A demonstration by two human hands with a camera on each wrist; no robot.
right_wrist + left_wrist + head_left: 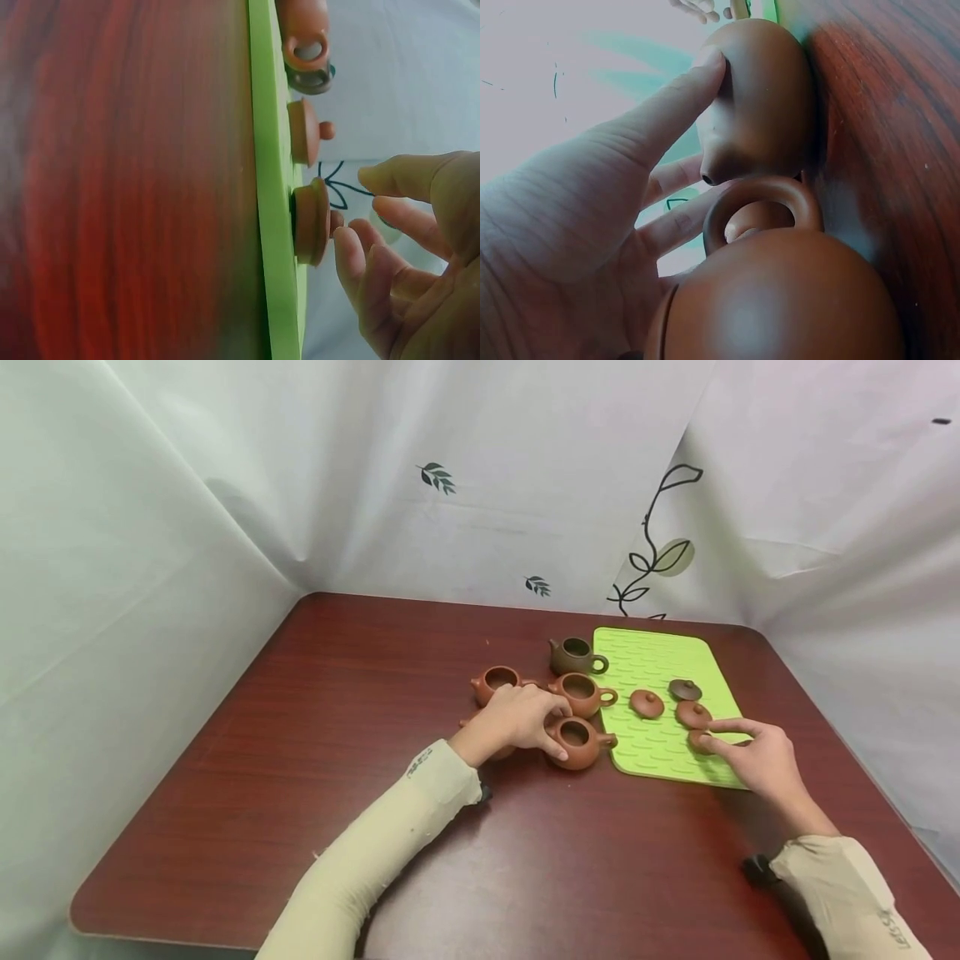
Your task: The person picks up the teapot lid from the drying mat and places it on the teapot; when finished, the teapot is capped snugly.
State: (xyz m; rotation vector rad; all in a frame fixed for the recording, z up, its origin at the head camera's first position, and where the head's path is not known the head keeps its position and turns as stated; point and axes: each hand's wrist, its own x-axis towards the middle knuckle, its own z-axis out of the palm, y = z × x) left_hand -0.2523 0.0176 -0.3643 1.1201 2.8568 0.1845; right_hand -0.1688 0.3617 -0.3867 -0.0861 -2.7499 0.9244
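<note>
My left hand holds the spout side of the front reddish-brown clay teapot, which stands lidless on the table. In the left wrist view, the thumb lies on that teapot and the fingers reach round its far side. Below its spout is the looped handle of a second teapot, mostly hidden by my hand in the head view. My right hand hovers at the nearest small clay lid. In the right wrist view, thumb and fingers are spread beside the knob of this lid.
More lidless teapots stand behind: a reddish one, another and a dark brown one. On the green ridged mat lie two more reddish lids and a dark lid. White curtains surround the wooden table.
</note>
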